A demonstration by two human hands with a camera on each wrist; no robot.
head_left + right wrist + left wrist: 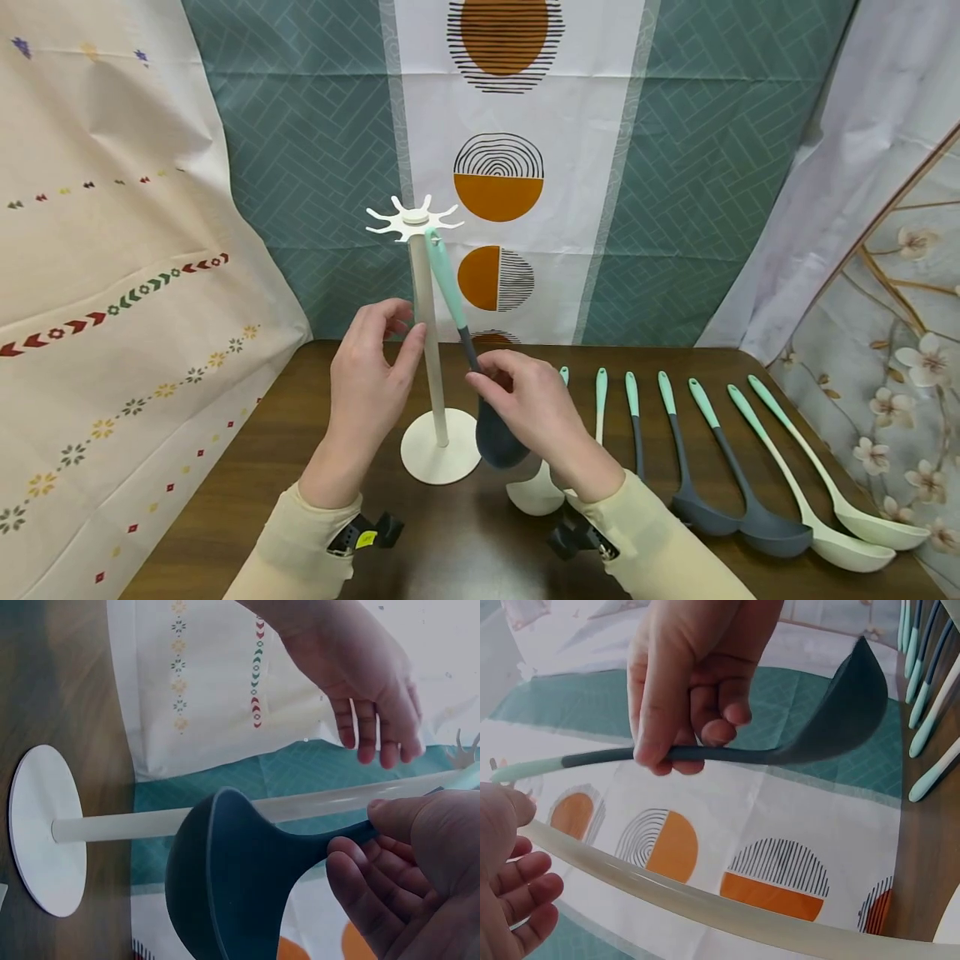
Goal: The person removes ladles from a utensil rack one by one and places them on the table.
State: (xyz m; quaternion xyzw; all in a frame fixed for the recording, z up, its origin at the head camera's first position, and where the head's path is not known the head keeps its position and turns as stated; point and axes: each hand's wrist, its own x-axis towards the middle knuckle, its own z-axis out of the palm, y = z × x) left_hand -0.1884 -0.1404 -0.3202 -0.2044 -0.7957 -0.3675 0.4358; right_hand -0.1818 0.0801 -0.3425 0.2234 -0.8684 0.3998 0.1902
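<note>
A ladle with a mint-green handle and dark blue-grey bowl [501, 442] hangs bowl-down beside a cream utensil stand [434, 367]. My right hand [536, 404] pinches its dark shaft between thumb and fingers, as the left wrist view also shows on the ladle [847, 712]. The top of the handle meets one arm of the stand's hooked ring [416, 218]; whether its hole is over the hook I cannot tell. Left of the pole, my left hand [371, 367] is raised with relaxed fingers and holds nothing. Its fingertips are close to the pole.
Several more ladles lie in a row on the right of the brown table [360, 400]: cream ones like the far-right ladle [877, 527] and dark ones like this ladle [772, 529]. One cream ladle [536, 496] lies near my right wrist. Patterned cloth [315, 125] hangs behind.
</note>
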